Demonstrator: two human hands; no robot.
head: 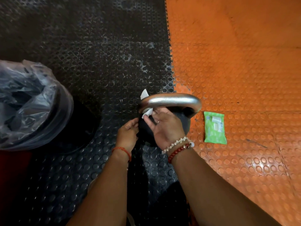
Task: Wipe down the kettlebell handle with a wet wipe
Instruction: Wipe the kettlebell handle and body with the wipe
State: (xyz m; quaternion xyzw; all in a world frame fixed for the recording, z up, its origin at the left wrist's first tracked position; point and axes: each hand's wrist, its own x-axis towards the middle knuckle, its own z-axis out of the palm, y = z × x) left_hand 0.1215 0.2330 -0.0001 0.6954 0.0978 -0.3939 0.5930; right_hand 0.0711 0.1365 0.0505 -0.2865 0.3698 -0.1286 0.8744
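Kettlebell (184, 123) standing on the black floor mat (97, 62) at its seam with the orange mat (236, 62). A wet wipe (147, 113) is draped over the left end of the steel handle (171, 101). The right grip (164, 128) pinches the wipe between thumb and forefinger. The left grip (128, 132), fingers bent, touches the bell's left flank, though whether it clasps it cannot be told.

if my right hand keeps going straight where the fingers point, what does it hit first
The right hand points up-left, so it meets the wet wipe first. It seems to pinch the wipe, which is wrapped on the left end of the kettlebell handle. Depth is unclear.
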